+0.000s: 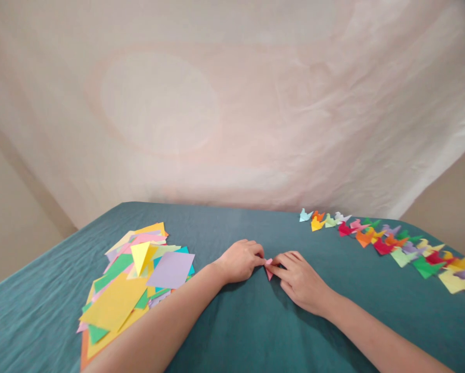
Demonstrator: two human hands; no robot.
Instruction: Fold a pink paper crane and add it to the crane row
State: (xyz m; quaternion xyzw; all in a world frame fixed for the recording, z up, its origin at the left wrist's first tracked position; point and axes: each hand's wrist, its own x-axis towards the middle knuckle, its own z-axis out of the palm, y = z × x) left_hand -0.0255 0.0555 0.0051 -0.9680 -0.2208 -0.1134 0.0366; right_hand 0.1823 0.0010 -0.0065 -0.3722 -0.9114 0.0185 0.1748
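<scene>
A small folded piece of pink paper (269, 272) is pinched between my two hands, just above or on the cloth near the middle of the table. My left hand (242, 260) has its fingers closed on the paper's left edge. From the other side, my right hand (300, 280) grips it between thumb and fingers. One pointed end of the paper hangs down towards me. Much of its upper part is covered by my fingertips, so the exact folds cannot be made out.
Left of my left arm lies a loose pile of coloured paper sheets (117, 303), with a lilac square (171, 270) and a folded yellow piece (140, 255) on top. Several folded paper birds (383, 246) stand in rows along the right side. Dark green cloth (232, 331) covers the table; a pale curtain (232, 119) hangs behind.
</scene>
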